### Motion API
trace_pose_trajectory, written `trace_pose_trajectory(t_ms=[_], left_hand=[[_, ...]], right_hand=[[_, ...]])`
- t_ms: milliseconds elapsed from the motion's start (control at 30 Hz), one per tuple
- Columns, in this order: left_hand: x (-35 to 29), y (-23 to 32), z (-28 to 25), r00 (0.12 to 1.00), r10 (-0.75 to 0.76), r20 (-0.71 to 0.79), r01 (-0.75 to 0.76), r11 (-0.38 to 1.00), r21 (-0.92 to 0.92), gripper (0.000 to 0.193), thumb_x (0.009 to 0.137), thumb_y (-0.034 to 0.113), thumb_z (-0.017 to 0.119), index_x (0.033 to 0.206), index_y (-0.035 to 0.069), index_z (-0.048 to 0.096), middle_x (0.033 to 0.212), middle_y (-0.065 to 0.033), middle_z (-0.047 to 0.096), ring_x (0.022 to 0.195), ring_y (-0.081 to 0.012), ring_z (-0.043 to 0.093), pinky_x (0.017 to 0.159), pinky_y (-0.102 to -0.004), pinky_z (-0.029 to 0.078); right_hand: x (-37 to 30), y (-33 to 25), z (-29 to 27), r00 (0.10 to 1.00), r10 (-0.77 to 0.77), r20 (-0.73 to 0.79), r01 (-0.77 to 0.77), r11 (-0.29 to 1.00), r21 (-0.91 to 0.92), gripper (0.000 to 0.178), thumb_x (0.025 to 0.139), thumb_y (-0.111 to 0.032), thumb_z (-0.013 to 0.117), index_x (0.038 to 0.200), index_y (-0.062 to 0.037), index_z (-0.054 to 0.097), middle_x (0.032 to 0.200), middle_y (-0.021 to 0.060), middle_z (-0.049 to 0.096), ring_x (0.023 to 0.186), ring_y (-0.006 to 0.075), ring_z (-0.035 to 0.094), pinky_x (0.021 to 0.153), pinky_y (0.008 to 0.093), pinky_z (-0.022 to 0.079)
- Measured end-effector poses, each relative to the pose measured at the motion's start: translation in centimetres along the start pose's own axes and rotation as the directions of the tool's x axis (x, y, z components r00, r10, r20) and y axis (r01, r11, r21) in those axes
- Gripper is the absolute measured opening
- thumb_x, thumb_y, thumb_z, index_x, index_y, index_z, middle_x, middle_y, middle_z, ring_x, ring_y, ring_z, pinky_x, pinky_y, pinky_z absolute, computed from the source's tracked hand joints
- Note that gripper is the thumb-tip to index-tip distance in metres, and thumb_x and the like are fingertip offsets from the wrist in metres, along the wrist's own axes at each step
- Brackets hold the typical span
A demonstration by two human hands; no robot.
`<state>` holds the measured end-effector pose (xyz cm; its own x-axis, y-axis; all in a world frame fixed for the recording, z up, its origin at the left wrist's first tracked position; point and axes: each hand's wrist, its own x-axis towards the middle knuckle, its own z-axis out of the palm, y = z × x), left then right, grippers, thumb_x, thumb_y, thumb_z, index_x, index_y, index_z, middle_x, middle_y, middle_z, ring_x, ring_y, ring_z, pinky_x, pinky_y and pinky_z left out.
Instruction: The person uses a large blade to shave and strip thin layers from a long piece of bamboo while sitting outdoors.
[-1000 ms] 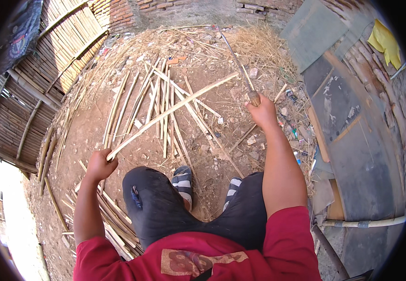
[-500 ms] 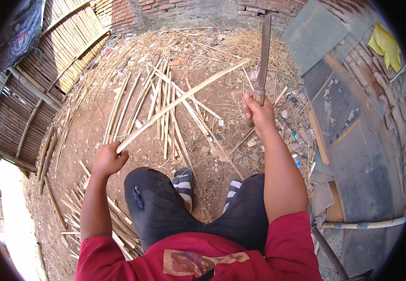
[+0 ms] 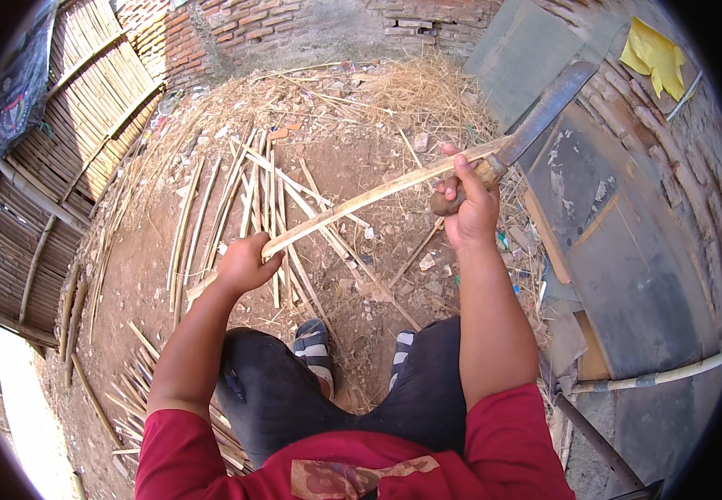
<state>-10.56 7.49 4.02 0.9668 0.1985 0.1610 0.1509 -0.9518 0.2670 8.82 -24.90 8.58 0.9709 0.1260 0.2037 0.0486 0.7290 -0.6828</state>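
Note:
My left hand [image 3: 247, 263] is closed around a long pale bamboo strip [image 3: 361, 200], close to its near end. The strip slants up to the right across the view. Its far end lies against my right hand [image 3: 471, 207], where the machete's handle and blade meet. That hand grips the wooden handle of a machete [image 3: 551, 108], whose dark blade points away to the upper right. The index finger and thumb rise beside the strip; I cannot tell whether they pinch it as well.
Several split strips [image 3: 269, 192] lie crossed on the dirt ahead, and another pile [image 3: 132, 404] sits left of my legs. Dark boards [image 3: 644, 292] lean at the right, with a yellow cloth [image 3: 654, 58] above. A bamboo wall [image 3: 52, 192] stands left, a brick wall [image 3: 269, 42] behind.
My right hand has tilted the machete from upright to the upper right and come against the strip's far end. My left hand has moved right with the strip.

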Motion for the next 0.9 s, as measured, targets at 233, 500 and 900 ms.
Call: trace_pose_trajectory(t_ms=[233,500,900], left_hand=[[3.0,2.8,0.7,0.971,0.222,0.084,-0.198,0.953,-0.229,0.094,0.075,0.062,0.082,0.137,-0.002,0.051,0.13,-0.0258,0.058,0.124,-0.0398,0.058,0.105,-0.0468,0.047],[8.1,13.6,0.3,0.95,0.309,0.048,-0.179,0.662,-0.728,0.06,0.088,0.028,0.081,0.135,0.001,0.053,0.122,-0.0161,0.065,0.115,-0.0248,0.064,0.094,-0.0378,0.054],[8.9,12.4,-5.9,0.969,0.227,-0.098,-0.213,0.565,-0.797,0.023,0.093,0.01,0.076,0.113,0.003,0.068,0.087,0.0017,0.069,0.082,-0.0066,0.062,0.075,-0.0266,0.052]], right_hand=[[0.2,0.6,0.1,0.998,0.005,0.059,-0.005,1.0,0.004,0.024,0.093,-0.011,0.073,0.115,-0.0071,0.063,0.117,0.0093,0.073,0.062,0.0067,0.053,0.055,0.0227,0.045],[-1.6,0.8,1.6,0.976,0.086,0.202,-0.024,0.956,-0.293,0.02,0.094,-0.019,0.074,0.107,-0.0039,0.075,0.082,-0.0019,0.067,0.059,0.0022,0.053,0.049,0.0181,0.04],[-1.6,-2.6,1.1,0.966,0.014,0.258,0.107,0.888,-0.447,0.023,0.093,-0.024,0.077,0.092,-0.0057,0.063,0.097,0.0081,0.072,0.06,0.0039,0.054,0.053,0.0204,0.045]])
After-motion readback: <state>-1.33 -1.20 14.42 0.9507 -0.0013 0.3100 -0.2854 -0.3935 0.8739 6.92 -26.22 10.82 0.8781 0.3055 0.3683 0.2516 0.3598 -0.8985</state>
